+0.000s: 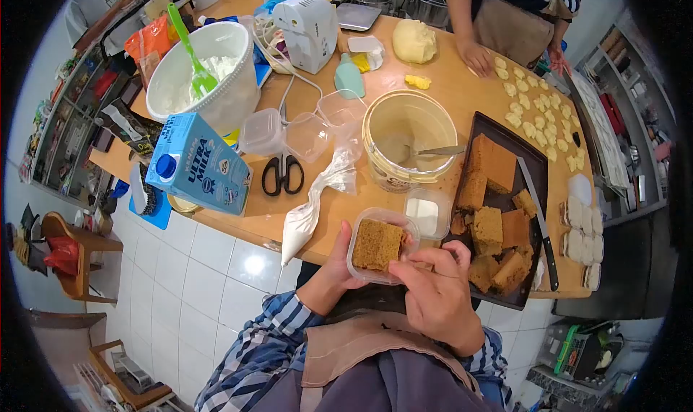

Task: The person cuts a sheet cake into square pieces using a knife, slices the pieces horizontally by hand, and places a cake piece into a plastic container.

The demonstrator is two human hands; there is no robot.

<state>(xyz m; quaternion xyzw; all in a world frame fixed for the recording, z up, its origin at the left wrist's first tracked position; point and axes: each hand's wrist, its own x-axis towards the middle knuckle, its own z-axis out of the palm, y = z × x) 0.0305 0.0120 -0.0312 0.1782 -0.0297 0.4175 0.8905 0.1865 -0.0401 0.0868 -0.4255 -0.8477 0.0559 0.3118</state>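
Observation:
My left hand (pixel 333 268) is wrapped round the side of a small clear plastic container (pixel 412 231), held tilted at the table's front edge. Inside it lies a square piece of brown sponge cake (pixel 377 244). My right hand (pixel 442 293) reaches in from the right, its fingers drawn together at the cake's right edge. Just beyond is another small clear container (pixel 427 213) with white cream in it. A dark baking tray (pixel 468 146) to the right carries cut blocks of sponge cake (pixel 495 163) and a long knife (pixel 538 221). A filled piping bag (pixel 310 210) lies to the left, its tip over the edge.
A large tub (pixel 375 134) with a utensil stands in the middle. Left are scissors (pixel 282 175), a milk carton (pixel 198 163) and a white mixing bowl (pixel 242 73) with a green spatula (pixel 189 47). Across the table, another person's hand (pixel 475 57) is near dough pieces (pixel 530 129) and a dough ball (pixel 414 41).

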